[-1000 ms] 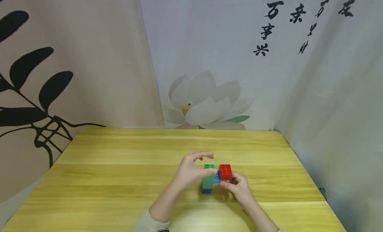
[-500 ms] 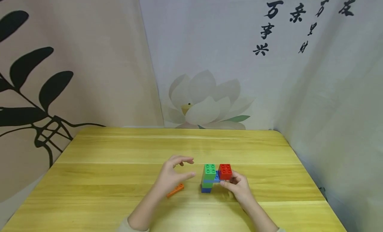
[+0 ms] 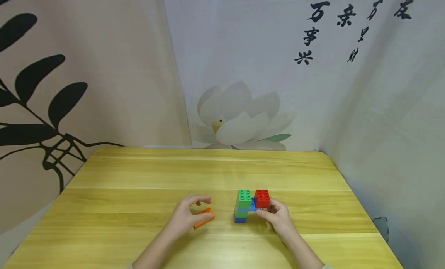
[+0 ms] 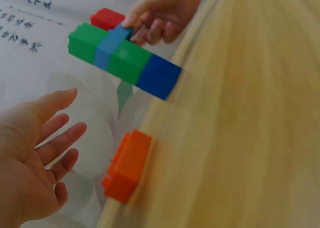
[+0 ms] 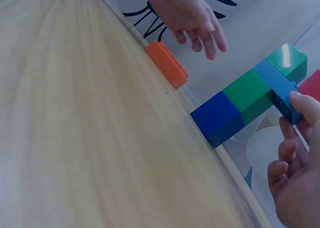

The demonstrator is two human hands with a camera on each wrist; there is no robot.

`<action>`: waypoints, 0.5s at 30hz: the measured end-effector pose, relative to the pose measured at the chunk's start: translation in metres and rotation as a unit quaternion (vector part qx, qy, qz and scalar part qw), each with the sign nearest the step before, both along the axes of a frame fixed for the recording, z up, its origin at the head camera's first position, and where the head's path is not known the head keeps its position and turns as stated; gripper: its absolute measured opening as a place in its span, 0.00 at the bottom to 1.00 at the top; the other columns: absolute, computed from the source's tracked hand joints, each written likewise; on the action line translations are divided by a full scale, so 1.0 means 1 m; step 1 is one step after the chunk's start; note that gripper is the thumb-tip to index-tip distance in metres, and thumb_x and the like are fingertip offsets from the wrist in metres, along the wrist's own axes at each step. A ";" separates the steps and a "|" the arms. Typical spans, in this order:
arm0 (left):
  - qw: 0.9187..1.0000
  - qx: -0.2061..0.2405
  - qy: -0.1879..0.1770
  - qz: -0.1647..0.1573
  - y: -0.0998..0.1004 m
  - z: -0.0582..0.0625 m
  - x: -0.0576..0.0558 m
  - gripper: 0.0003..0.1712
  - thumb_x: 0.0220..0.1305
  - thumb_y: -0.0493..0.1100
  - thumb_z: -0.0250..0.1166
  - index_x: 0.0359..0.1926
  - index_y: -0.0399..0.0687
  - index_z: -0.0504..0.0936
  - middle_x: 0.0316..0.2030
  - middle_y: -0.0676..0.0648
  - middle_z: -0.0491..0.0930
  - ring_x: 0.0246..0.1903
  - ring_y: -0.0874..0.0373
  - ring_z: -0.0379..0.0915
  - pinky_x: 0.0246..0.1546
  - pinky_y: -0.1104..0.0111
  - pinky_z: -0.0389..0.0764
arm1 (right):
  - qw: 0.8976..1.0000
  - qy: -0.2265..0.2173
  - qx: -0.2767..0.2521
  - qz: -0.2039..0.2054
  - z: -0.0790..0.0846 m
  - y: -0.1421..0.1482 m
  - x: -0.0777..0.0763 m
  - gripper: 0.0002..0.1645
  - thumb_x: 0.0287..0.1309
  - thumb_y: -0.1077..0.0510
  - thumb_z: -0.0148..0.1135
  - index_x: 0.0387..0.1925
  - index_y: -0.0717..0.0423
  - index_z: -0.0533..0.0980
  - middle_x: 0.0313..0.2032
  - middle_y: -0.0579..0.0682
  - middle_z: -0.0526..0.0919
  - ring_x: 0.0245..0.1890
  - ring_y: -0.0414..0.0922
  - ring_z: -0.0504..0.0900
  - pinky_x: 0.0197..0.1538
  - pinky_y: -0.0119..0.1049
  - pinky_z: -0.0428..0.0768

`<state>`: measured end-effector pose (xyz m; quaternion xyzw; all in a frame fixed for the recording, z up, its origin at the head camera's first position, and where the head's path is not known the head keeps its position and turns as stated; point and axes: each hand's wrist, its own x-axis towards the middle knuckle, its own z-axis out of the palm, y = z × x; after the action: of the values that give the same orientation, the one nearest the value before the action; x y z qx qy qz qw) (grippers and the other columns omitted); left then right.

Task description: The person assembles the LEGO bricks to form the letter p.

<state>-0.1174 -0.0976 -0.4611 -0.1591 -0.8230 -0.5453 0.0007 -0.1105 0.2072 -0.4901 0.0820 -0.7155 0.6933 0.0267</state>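
A stack of toy bricks stands upright on the table, with a dark blue brick [image 4: 159,78] at the bottom and a green brick [image 3: 244,201] on top. Between two green bricks, a light blue brick [image 5: 272,79] juts out sideways, and a red brick [image 3: 262,199] sits on its outer end. My right hand [image 3: 281,219] pinches that jutting end between thumb and fingers. To the left, an orange brick [image 3: 204,222] lies on the table. Beside it is my left hand [image 3: 184,215], thumb and fingers spread apart, holding nothing; a gap separates them in the left wrist view.
The wooden table [image 3: 139,176] extends around the bricks. Behind it hangs a pale cloth backdrop [image 3: 243,49] with a printed flower, leaves and dark writing.
My left hand has moved away from the stack, leftward and down to the orange brick, uncovering the green top brick. The right hand and the stack stay in place.
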 end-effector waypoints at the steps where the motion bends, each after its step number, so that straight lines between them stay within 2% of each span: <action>1: 1.000 -0.004 -0.001 -0.001 -0.003 -0.003 0.001 0.25 0.48 0.43 0.77 0.50 0.47 0.82 0.42 0.59 0.80 0.44 0.46 0.69 0.45 0.50 0.70 | 1.000 -0.001 0.002 -0.001 0.000 0.000 0.000 0.20 0.49 0.70 0.68 0.46 0.72 0.77 0.24 0.48 0.78 0.17 0.38 0.68 0.27 0.32 0.74; 9: 1.000 -0.021 -0.006 -0.015 -0.019 -0.019 0.002 0.29 0.47 0.42 0.77 0.52 0.46 0.81 0.45 0.56 0.79 0.44 0.51 0.68 0.45 0.55 0.68 | 1.000 -0.001 0.004 -0.008 0.001 0.000 0.000 0.20 0.48 0.70 0.68 0.45 0.73 0.77 0.25 0.48 0.77 0.22 0.39 0.70 0.30 0.31 0.74; 15: 0.999 -0.022 -0.023 -0.021 -0.027 -0.033 0.003 0.31 0.44 0.43 0.78 0.53 0.46 0.80 0.49 0.52 0.78 0.49 0.51 0.70 0.53 0.47 0.68 | 1.000 0.003 -0.005 -0.009 0.000 -0.001 0.001 0.17 0.47 0.71 0.68 0.42 0.70 0.79 0.25 0.48 0.78 0.26 0.40 0.72 0.32 0.30 0.75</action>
<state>-0.1141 -0.1245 -0.4943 -0.1641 -0.8309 -0.5306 -0.0330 -0.1099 0.2065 -0.4902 0.0778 -0.7126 0.6963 0.0355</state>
